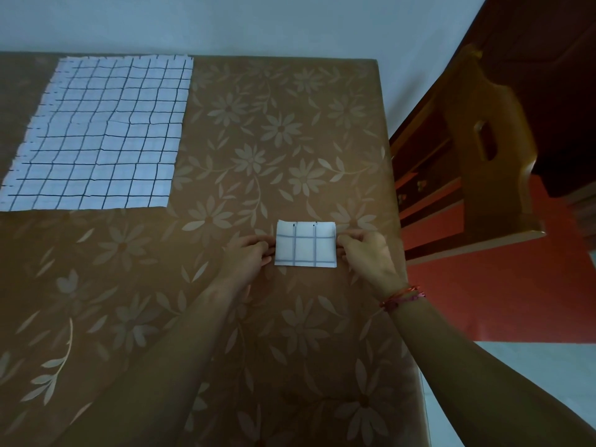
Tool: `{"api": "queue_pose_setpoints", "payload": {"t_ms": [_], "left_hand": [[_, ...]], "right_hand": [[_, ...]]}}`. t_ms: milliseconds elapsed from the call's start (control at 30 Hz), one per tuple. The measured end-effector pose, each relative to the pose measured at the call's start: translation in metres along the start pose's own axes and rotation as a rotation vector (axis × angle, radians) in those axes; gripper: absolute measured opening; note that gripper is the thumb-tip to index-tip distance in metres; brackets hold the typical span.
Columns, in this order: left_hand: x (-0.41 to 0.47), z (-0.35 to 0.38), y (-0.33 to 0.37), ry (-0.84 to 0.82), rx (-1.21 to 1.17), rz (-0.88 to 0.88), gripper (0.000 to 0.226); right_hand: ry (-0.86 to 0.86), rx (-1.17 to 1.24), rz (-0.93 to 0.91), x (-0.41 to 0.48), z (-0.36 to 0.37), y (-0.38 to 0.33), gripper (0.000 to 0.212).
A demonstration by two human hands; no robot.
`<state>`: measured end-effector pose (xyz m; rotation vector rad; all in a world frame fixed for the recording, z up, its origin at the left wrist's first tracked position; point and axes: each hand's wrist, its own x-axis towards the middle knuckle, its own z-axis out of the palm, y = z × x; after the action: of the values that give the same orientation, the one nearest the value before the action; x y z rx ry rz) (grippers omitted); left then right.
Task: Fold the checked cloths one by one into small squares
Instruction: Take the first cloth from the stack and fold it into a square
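Fingers (pixel 269 245) pinch small folded checked cloth (pixel 305 244).

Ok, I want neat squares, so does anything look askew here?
Slightly. The folded cloth between the left hand and right hand shows a strip peeking past its far edge, so its layers aren't lined up. The flat cloths are staggered along their left edge.

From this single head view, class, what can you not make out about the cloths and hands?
Head view only.
Stack of checked cloths: near-left corner cut by the frame edge; layer count too fine.
Folded cloth: inner layers hidden by its top face.
Left hand, right hand, pinching its sides: fingertips hidden by the cloth and knuckles.
Chair: blurred.
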<state>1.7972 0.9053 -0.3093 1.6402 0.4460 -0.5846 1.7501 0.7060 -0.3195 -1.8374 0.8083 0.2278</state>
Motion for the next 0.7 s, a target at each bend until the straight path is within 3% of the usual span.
{"api": "queue_pose_setpoints", "payload": {"t_ms": [700], "left_hand": [[-0.0045,-0.0020,0.0040,-0.016,0.004,-0.003,0.029]], "right_hand": [[-0.010,-0.009,0.009,-0.0052,-0.0022,-0.0028,0.024]]}}
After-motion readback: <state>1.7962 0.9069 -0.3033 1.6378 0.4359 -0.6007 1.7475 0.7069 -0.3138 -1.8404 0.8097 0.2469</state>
